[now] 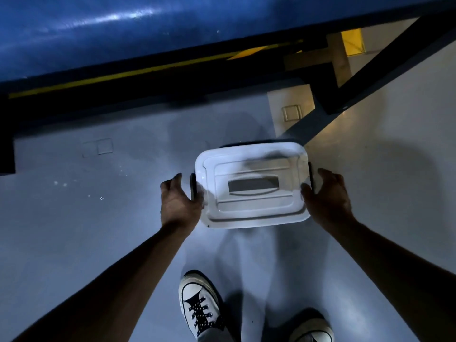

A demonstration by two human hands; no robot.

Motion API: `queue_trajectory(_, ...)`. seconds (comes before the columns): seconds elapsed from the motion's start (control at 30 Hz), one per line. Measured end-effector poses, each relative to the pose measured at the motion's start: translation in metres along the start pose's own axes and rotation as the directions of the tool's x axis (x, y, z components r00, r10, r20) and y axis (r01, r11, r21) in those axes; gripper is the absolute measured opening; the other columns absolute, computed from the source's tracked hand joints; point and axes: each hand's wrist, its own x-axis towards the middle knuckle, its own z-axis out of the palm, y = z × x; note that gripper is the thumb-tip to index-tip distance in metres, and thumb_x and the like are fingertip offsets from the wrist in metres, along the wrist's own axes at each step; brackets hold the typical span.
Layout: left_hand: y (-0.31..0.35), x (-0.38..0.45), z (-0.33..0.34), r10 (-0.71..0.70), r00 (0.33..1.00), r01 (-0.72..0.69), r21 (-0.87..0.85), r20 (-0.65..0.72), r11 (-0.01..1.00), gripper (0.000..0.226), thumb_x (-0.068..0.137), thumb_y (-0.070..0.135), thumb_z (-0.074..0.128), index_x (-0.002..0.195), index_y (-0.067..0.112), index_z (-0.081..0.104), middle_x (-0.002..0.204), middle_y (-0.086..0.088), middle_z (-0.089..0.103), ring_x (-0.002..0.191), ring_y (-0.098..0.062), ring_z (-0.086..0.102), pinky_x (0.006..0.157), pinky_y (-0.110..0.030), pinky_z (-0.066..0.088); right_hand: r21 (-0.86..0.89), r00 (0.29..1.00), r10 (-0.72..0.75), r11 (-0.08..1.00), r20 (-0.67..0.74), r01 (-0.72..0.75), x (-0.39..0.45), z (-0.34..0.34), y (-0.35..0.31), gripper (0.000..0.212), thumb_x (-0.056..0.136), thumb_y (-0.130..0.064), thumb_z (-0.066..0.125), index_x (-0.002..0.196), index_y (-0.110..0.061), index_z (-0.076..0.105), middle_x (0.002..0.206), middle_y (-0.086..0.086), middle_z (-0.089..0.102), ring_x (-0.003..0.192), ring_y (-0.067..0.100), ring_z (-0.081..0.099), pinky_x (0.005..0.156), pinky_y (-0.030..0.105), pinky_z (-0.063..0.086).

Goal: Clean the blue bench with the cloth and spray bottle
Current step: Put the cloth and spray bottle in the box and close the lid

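A white lidded plastic box [251,186] with black side latches is held above the grey floor. My left hand [179,201] grips its left side at the latch. My right hand [325,196] grips its right side. The blue bench [111,33] stretches across the top of the view, its padded surface shiny, on a dark frame. No cloth or spray bottle shows; the box lid is closed and hides whatever is inside.
A dark metal frame bar [370,77] runs diagonally at the upper right. A yellow strip [123,75] lies under the bench edge. A beige block [291,109] sits beyond the box. My two white sneakers [199,307] stand on the grey floor [86,218].
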Motion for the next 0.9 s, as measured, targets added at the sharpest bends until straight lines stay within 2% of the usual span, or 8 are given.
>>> queue_trajectory(0.07, 0.004, 0.009, 0.002, -0.168, 0.981, 0.176, -0.076, 0.093, 0.982, 0.069, 0.087, 0.051, 0.069, 0.141, 0.013, 0.050, 0.134, -0.004, 0.056, 0.120, -0.027, 0.062, 0.082, -0.028, 0.048, 0.023, 0.990, 0.121, 0.992, 0.072, -0.123, 0.012, 0.001, 0.001, 0.076, 0.091, -0.040, 0.069, 0.151, -0.008, 0.036, 0.149, 0.019, 0.045, 0.136, 0.039, 0.046, 0.108, 0.043, 0.040)
queue_trajectory(0.1, 0.006, 0.010, 0.003, -0.193, 0.971, 0.208, -0.101, 0.140, 0.973, 0.057, 0.086, 0.047, 0.072, 0.129, 0.012, 0.061, 0.117, -0.001, 0.067, 0.113, -0.027, 0.066, 0.073, -0.025, 0.046, 0.071, 0.980, 0.158, 0.983, 0.122, -0.167, 0.017, 0.003, 0.002, 0.077, 0.089, -0.044, 0.071, 0.149, -0.007, 0.039, 0.145, 0.019, 0.051, 0.132, 0.038, 0.050, 0.103, 0.042, 0.043)
queue_trajectory(0.17, 0.003, 0.013, 0.006, -0.158, 0.975, 0.181, -0.147, 0.154, 0.972, 0.029, 0.086, 0.040, 0.073, 0.095, 0.012, 0.074, 0.077, 0.008, 0.071, 0.089, -0.025, 0.072, 0.059, -0.024, 0.042, 0.153, 0.968, 0.158, 0.970, 0.195, -0.189, 0.026, 0.011, 0.006, 0.063, 0.086, -0.045, 0.073, 0.134, -0.008, 0.057, 0.124, 0.015, 0.067, 0.116, 0.035, 0.062, 0.086, 0.035, 0.047)
queue_trajectory(0.23, 0.003, 0.013, 0.010, -0.134, 0.984, 0.150, -0.142, 0.117, 0.978, 0.025, 0.086, 0.038, 0.074, 0.084, 0.013, 0.075, 0.064, 0.011, 0.067, 0.069, -0.015, 0.067, 0.055, -0.022, 0.042, 0.153, 0.969, 0.149, 0.972, 0.198, -0.181, 0.030, 0.012, 0.007, 0.053, 0.084, -0.047, 0.074, 0.120, -0.009, 0.065, 0.109, 0.011, 0.072, 0.102, 0.033, 0.067, 0.079, 0.033, 0.048)
queue_trajectory(0.43, 0.014, 0.008, 0.009, -0.144, 0.989, 0.143, -0.044, -0.035, 0.989, 0.041, 0.084, 0.051, 0.066, 0.072, 0.011, 0.069, 0.065, 0.000, 0.068, 0.070, -0.025, 0.068, 0.050, -0.022, 0.041, -0.109, 0.994, 0.094, 0.990, 0.049, -0.088, 0.027, 0.010, 0.003, 0.045, 0.083, -0.038, 0.077, 0.114, -0.009, 0.062, 0.110, 0.011, 0.066, 0.107, 0.034, 0.062, 0.082, 0.034, 0.046)
queue_trajectory(0.6, 0.032, 0.002, 0.023, -0.207, 0.968, 0.202, -0.054, -0.139, 0.978, 0.027, 0.091, 0.036, 0.059, 0.086, 0.011, 0.067, 0.087, -0.007, 0.072, 0.075, -0.028, 0.062, 0.065, -0.032, 0.049, -0.030, 0.986, 0.151, 0.988, -0.071, -0.154, 0.025, 0.023, 0.001, 0.028, 0.079, -0.031, 0.075, 0.099, -0.013, 0.068, 0.103, 0.014, 0.068, 0.094, 0.035, 0.064, 0.076, 0.033, 0.048)
queue_trajectory(0.7, 0.031, 0.000, 0.026, -0.236, 0.961, 0.224, -0.091, -0.144, 0.970, 0.019, 0.088, 0.025, 0.061, 0.086, 0.007, 0.067, 0.088, -0.011, 0.072, 0.075, -0.029, 0.060, 0.065, -0.030, 0.046, -0.002, 0.983, 0.141, 0.990, -0.115, -0.142, 0.022, 0.028, 0.000, 0.024, 0.081, -0.024, 0.071, 0.100, -0.009, 0.068, 0.105, 0.017, 0.066, 0.093, 0.037, 0.063, 0.082, 0.038, 0.052)
queue_trajectory(0.9, 0.031, -0.003, 0.024, -0.213, 0.965, 0.194, -0.129, -0.155, 0.973, 0.021, 0.090, 0.027, 0.062, 0.088, 0.007, 0.069, 0.090, -0.011, 0.073, 0.079, -0.029, 0.062, 0.067, -0.029, 0.046, 0.024, 0.984, 0.119, 0.993, -0.132, -0.117, 0.018, 0.026, 0.000, 0.026, 0.088, -0.021, 0.071, 0.107, -0.005, 0.065, 0.113, 0.018, 0.060, 0.100, 0.037, 0.060, 0.091, 0.046, 0.053)
